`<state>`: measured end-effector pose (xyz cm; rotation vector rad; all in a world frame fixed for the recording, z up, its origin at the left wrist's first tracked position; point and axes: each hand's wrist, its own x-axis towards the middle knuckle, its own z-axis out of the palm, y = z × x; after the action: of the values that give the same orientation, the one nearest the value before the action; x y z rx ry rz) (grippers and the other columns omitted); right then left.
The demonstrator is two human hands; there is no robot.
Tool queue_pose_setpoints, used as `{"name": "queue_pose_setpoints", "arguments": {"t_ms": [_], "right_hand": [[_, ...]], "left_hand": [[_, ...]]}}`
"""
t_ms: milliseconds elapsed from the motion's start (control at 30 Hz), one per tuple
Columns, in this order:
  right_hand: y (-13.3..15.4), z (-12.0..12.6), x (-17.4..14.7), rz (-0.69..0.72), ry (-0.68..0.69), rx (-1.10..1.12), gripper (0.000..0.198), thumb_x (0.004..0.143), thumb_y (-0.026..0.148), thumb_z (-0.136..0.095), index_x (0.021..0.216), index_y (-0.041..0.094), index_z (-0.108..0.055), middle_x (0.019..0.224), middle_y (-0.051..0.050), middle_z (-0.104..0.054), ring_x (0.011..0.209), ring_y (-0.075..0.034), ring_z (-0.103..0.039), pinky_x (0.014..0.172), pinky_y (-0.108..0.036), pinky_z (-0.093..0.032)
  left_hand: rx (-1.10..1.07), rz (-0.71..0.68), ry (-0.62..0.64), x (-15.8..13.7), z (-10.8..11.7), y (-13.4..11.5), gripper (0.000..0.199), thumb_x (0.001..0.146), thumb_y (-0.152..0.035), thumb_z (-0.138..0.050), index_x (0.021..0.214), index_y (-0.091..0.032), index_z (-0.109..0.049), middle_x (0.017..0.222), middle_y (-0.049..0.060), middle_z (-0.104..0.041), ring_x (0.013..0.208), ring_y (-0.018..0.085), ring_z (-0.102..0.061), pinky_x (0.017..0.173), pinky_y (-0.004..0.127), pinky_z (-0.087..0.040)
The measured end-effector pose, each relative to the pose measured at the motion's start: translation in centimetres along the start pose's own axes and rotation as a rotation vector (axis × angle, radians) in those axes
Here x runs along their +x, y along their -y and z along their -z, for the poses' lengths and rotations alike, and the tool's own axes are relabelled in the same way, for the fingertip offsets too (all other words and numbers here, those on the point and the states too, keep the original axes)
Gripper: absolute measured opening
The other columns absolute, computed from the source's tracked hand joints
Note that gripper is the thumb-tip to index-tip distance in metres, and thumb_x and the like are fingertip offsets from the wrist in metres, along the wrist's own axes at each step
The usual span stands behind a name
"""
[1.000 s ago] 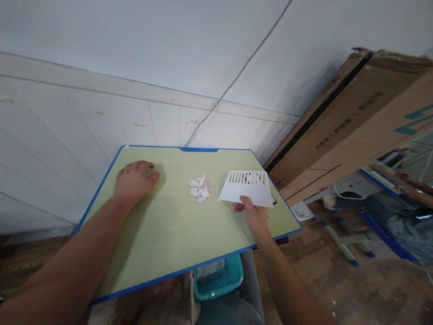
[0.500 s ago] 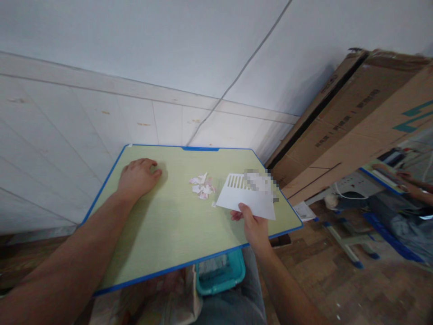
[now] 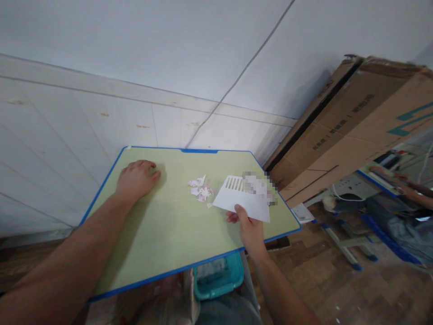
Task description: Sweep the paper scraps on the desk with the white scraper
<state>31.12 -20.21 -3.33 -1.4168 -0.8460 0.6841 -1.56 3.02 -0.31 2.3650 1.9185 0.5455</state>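
Observation:
My right hand [image 3: 249, 225] grips the near edge of a white card [image 3: 233, 198], thumb on top and fingers beneath. A row of slots is cut near the card's far edge, and its far right part is blurred out. The card tilts over the right side of the pale green tabletop [image 3: 162, 234]. Just to its left lies a small heap of torn paper scraps [image 3: 202, 189], white with pinkish marks. My left hand [image 3: 138, 178] rests palm down at the tabletop's left side, fingers loosely bent and thumb apart, holding nothing.
Large cardboard boxes [image 3: 331, 131] lean against the wall at right. Below the table's front edge is a teal basket [image 3: 218, 291]. A grey cable [image 3: 233, 85] runs down the wall behind. Farther right, another person's arms [image 3: 411, 194] are at a second desk.
My view has shifted slightly. The card in my right hand has moved a little left, closer to the scraps. My left hand stays in place on the tabletop.

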Motion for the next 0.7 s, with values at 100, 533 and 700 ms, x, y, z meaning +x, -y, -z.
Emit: {"name": "queue_pose_setpoints", "arguments": {"t_ms": [100,533,700], "right_hand": [[-0.2,-0.2,0.3,0.001,0.011,-0.017,0.056,0.095,0.080,-0.087,0.077,0.027,-0.082,0.075,-0.011,-0.088,0.064,-0.031,-0.080,0.066,-0.044,-0.070],[0.2,-0.6,0.2,0.011,0.034,0.074,0.053,0.088,0.078,-0.092,0.082,0.027,-0.081,0.071,-0.009,-0.087,0.056,-0.030,-0.079,0.061,-0.044,-0.069],[0.6,-0.7,0.1,0.028,0.055,0.008,0.054,0.089,0.078,-0.090,0.079,0.026,-0.082,0.072,-0.010,-0.087,0.058,-0.031,-0.080,0.067,-0.046,-0.071]], "left_hand": [[-0.001,0.007,0.003,0.3,-0.2,0.4,0.059,0.110,-0.049,-0.053,0.148,-0.013,-0.081,0.166,0.025,-0.076,0.157,0.045,-0.068,0.137,0.062,-0.051],[-0.006,0.017,0.017,0.5,0.5,0.4,0.066,0.103,-0.055,-0.049,0.144,-0.018,-0.084,0.165,0.022,-0.078,0.156,0.045,-0.071,0.135,0.058,-0.053],[-0.006,0.004,0.001,0.3,0.4,0.3,0.066,0.103,-0.055,-0.047,0.144,-0.019,-0.085,0.164,0.022,-0.079,0.155,0.044,-0.072,0.135,0.058,-0.054]]}}
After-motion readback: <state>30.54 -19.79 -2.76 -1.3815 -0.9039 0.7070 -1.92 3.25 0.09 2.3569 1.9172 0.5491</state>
